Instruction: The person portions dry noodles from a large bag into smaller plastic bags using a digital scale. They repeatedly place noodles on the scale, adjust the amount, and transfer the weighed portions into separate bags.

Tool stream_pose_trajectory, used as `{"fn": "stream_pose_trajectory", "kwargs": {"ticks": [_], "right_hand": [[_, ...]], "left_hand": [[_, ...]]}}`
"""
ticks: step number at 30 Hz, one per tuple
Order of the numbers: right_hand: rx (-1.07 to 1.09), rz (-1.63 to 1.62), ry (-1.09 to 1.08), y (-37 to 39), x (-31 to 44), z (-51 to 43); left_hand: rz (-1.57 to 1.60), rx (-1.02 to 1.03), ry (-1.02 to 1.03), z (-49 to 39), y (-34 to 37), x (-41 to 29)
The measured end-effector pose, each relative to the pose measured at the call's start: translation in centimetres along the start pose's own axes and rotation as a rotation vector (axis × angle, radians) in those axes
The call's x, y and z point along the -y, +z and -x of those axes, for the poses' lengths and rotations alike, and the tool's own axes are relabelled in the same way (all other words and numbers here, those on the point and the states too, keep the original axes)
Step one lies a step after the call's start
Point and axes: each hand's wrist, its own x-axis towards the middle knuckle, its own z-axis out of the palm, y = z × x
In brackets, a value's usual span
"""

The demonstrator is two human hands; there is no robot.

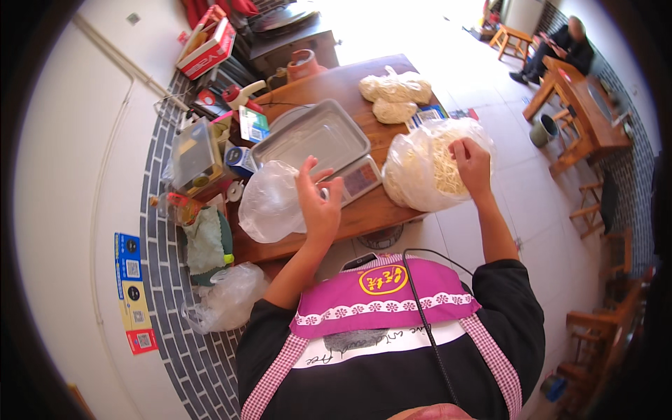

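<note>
My left hand [321, 210] is raised over the table's near side, thumb and fingers spread. A puffed, clear plastic bag [269, 202] lies against its left side; whether the fingers grip the bag is not plain. My right hand [472, 165] has curled fingers at the mouth of a large clear bag [407, 181]. Pale, thin noodles [446, 163] fill that bag, just beside the fingertips. Whether the right fingers pinch any strands is hidden. Between the hands are a grey plastic tray [315, 136] and a compartment box [362, 181] beneath its near edge.
Bagged noodles [394, 92] lie on the wooden table's [388, 65] far end. Along the left wall stand a lidded container [197, 157], a bottle [178, 206] and a cloth [207, 241]. A stuffed plastic bag [231, 299] is lower left. A seated person [569, 50] is far right, near wooden furniture [593, 115].
</note>
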Motion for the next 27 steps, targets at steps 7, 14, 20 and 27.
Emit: {"fn": "stream_pose_trajectory", "kwargs": {"ticks": [7, 14, 20, 27], "right_hand": [[0.466, 0.632, -0.039, 1.9, -10.4, -1.6], [0.705, 0.653, -0.533, 9.3, -10.6, 0.5], [0.591, 0.768, -0.191, 2.9, -13.7, 3.0], [0.852, 0.381, -0.583, 7.6, -8.5, -3.9]], "left_hand": [[-0.446, 0.195, 0.097, -1.2, 16.1, 0.1], [-0.125, 0.289, -0.462, -3.8, 18.2, 8.7], [0.635, 0.31, -0.668, -4.4, 13.7, 4.2], [0.669, 0.509, -0.538, -4.5, 14.4, 2.4]]}}
